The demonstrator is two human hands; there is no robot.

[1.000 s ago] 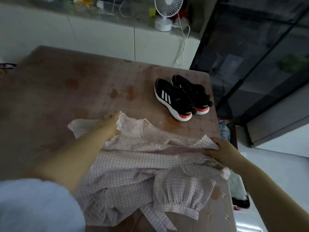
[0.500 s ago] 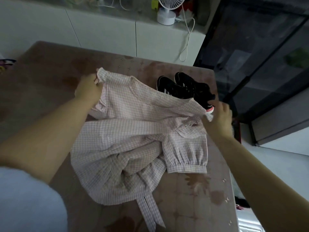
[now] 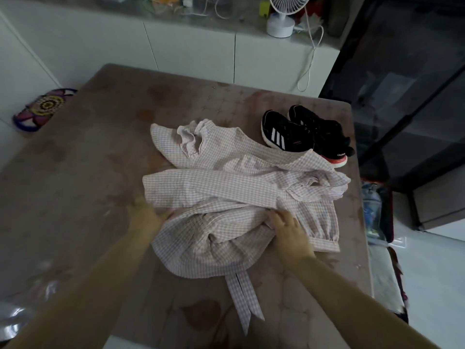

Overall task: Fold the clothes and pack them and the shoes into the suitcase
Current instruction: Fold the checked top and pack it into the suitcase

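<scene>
Clutching checked dress [image 3: 226, 187], left hand [image 3: 146, 215] and right hand [image 3: 289, 233] grip clamped on it, shoes [image 3: 302, 132] beside

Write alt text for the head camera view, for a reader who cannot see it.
A person's left hand touches and right hand grips the near side of a crumpled checked shirt spread on a brown table. A pair of black shoes stands just beyond the shirt, near the table's far right corner. A white fan stands on the counter behind.
</scene>
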